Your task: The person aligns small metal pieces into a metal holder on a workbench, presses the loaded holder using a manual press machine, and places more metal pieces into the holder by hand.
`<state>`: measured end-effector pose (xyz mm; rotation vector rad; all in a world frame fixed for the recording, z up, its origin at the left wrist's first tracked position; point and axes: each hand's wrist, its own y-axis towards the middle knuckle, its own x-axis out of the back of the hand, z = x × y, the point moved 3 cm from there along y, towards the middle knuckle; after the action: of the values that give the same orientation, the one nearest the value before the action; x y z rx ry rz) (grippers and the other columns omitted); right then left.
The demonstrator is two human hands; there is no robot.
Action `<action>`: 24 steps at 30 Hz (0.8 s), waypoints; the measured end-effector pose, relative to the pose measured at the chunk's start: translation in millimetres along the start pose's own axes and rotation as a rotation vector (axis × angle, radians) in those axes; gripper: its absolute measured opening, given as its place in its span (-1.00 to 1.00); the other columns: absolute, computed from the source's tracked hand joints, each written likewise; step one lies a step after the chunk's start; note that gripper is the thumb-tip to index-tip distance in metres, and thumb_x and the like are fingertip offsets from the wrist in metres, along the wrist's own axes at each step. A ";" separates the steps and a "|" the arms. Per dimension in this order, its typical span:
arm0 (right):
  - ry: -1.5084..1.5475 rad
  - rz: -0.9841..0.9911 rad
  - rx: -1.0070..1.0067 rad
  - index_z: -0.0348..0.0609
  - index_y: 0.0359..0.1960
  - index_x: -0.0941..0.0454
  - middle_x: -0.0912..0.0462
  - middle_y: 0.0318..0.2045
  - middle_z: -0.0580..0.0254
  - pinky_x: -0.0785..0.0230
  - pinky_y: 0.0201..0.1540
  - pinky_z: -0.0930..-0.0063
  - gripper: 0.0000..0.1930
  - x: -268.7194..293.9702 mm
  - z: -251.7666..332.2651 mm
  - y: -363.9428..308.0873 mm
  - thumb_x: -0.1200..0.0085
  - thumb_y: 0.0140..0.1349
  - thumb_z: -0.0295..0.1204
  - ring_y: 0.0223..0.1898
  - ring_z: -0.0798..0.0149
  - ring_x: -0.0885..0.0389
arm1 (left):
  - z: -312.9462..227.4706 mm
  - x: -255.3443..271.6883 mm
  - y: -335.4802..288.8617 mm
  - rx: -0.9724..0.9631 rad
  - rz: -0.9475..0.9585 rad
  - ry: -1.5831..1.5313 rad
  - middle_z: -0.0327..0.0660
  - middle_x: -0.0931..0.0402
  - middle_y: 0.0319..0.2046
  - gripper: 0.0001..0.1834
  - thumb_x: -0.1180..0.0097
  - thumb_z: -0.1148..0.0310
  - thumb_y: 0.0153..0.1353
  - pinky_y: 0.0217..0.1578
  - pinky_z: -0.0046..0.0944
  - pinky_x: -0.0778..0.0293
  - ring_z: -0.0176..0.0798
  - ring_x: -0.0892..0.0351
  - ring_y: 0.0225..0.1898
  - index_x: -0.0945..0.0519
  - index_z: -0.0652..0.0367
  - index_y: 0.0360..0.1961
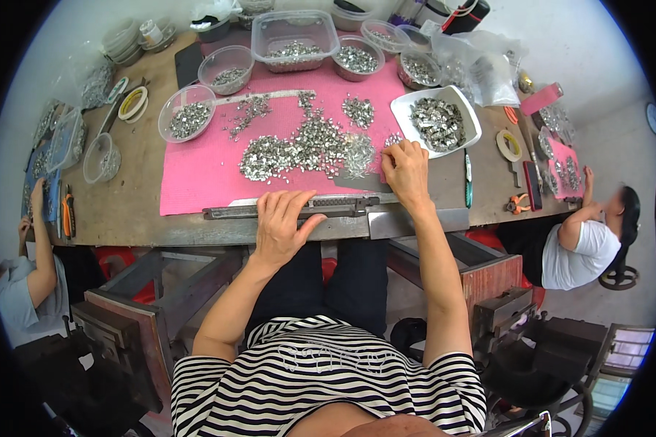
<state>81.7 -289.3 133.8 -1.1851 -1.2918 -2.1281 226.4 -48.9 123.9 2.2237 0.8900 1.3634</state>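
Observation:
Small silvery metal pieces lie in heaps on a pink mat. Along the near table edge lies a long dark slotted metal bar. My left hand rests over its left half, fingers stretched out and thumb apart. My right hand is at the mat's right part, its fingertips pinched together beside a few small pieces; what they hold, if anything, is hidden. Just beyond it stands a white square tub of metal pieces. A flat metal plate lies below my right wrist.
Clear plastic bowls, such as one at the left, and a rectangular container line the mat's far side. A green-handled tool, orange-handled pliers and tape rolls lie rightward. Co-workers sit at both sides.

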 end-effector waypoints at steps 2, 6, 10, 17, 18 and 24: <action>-0.008 0.007 0.023 -0.11 -0.37 -0.65 -0.56 -0.35 0.21 -0.27 -0.04 0.16 -0.92 -0.7 0.4 1.1 -0.29 0.10 -0.47 -0.18 0.09 -0.51 | -0.7 0.6 -1.3 0.002 0.001 0.002 -0.24 -0.61 -0.07 -0.45 -0.46 0.19 0.10 0.11 -0.03 -0.30 -0.11 -0.52 -0.04 -0.59 0.11 0.10; -0.015 0.028 0.054 -0.13 -0.37 -0.58 -0.54 -0.36 0.18 -0.27 -0.06 0.13 -0.89 -2.4 -1.0 4.2 -0.25 0.08 -0.51 -0.20 0.06 -0.50 | -0.9 0.7 0.8 -0.011 -0.003 -0.008 -0.23 -0.61 -0.07 -0.45 -0.45 0.19 0.09 0.11 -0.02 -0.30 -0.11 -0.53 -0.04 -0.60 0.11 0.10; 0.096 0.029 0.089 -0.14 -0.35 -0.56 -0.55 -0.35 0.17 -0.28 -0.04 0.14 -0.89 15.1 9.0 2.6 -0.24 0.10 -0.51 -0.20 0.06 -0.53 | -0.4 -1.1 2.8 -0.015 -0.002 -0.007 -0.22 -0.61 -0.07 -0.46 -0.45 0.20 0.10 0.10 -0.03 -0.31 -0.10 -0.53 -0.04 -0.59 0.11 0.09; 0.391 0.198 0.245 -0.24 -0.33 -0.50 -0.52 -0.33 0.12 -0.36 -0.12 0.20 -0.85 31.4 71.8 -34.5 -0.23 0.10 -0.60 -0.23 0.02 -0.52 | 0.6 -0.1 1.2 -0.016 -0.002 -0.007 -0.24 -0.60 -0.06 -0.46 -0.45 0.20 0.10 0.10 -0.04 -0.31 -0.11 -0.52 -0.04 -0.60 0.10 0.09; 0.393 0.198 0.244 -0.24 -0.33 -0.50 -0.52 -0.33 0.12 -0.36 -0.12 0.20 -0.85 31.7 72.7 -34.8 -0.23 0.10 -0.60 -0.23 0.02 -0.52 | 0.3 -0.3 0.9 -0.015 -0.001 -0.006 -0.24 -0.60 -0.06 -0.46 -0.45 0.20 0.10 0.10 -0.04 -0.31 -0.11 -0.52 -0.04 -0.60 0.10 0.09; 0.260 0.271 0.359 -0.24 -0.32 -0.49 -0.52 -0.30 0.12 -0.37 -0.15 0.19 -0.83 36.6 79.9 -28.7 -0.23 0.10 -0.62 -0.23 0.02 -0.51 | 0.9 0.8 -0.4 -0.016 -0.013 -0.002 -0.24 -0.60 -0.06 -0.46 -0.44 0.19 0.10 0.10 -0.05 -0.31 -0.11 -0.52 -0.04 -0.60 0.10 0.10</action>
<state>78.5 -202.7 165.9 -0.8473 -1.2476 -1.7019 227.4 -48.0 123.7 2.2035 0.8881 1.3570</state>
